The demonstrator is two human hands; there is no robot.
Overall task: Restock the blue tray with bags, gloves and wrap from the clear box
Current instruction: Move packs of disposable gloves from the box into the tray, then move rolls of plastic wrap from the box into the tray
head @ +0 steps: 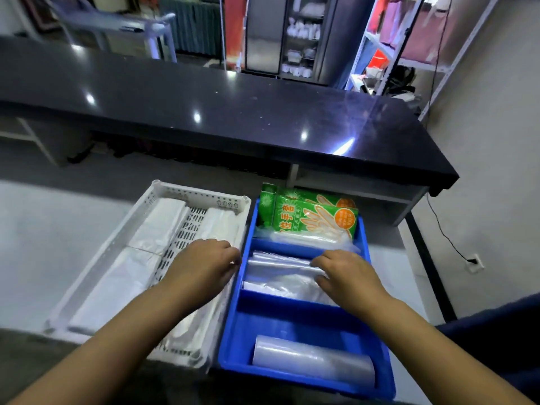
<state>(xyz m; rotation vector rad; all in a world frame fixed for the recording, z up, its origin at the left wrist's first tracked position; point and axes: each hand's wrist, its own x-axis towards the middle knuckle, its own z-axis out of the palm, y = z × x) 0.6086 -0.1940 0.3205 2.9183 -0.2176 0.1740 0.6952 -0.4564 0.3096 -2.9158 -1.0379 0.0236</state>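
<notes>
Blue tray (292,320), lower centre: left hand (204,263) grips its left rim; right hand (346,271) rests, fingers relaxed, on clear bags (277,276) in the middle compartment.

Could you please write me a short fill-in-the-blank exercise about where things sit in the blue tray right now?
1. The green glove packs stand in the ___ compartment of the blue tray.
2. The right hand rests on the clear bags in the ___ compartment.
3. The roll of wrap lies in the ___ compartment.
4. The perforated basket left of the tray is ___ in colour.

Missing words: far; middle; near; white.
</notes>
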